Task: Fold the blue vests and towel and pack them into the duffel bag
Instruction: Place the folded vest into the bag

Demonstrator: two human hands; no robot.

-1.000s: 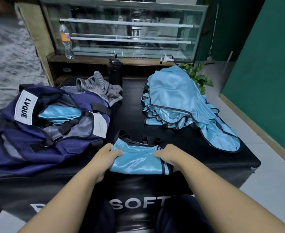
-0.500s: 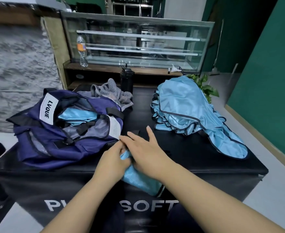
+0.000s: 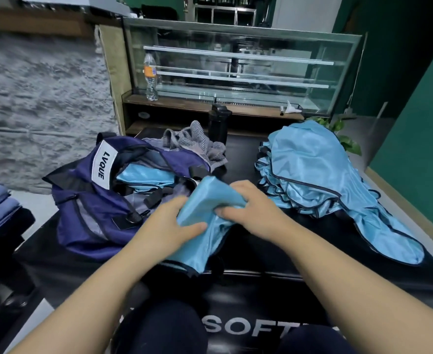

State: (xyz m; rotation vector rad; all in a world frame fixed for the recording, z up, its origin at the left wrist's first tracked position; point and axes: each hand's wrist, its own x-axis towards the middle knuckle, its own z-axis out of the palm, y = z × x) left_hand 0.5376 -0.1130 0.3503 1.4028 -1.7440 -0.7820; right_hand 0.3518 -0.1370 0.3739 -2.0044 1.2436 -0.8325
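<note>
Both hands, left [image 3: 170,223] and right [image 3: 255,208], have their fingers curled round a folded vest [image 3: 205,218], lifted off the table [image 3: 299,251] and tipped toward the open bag [image 3: 90,221], likely so it drops in beside the one already packed.

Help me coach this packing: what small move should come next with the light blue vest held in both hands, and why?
Probably carry the folded light blue mesh vest left into the open navy duffel bag: the left hand and right hand grip it beside the opening, where another blue vest lies.
</note>
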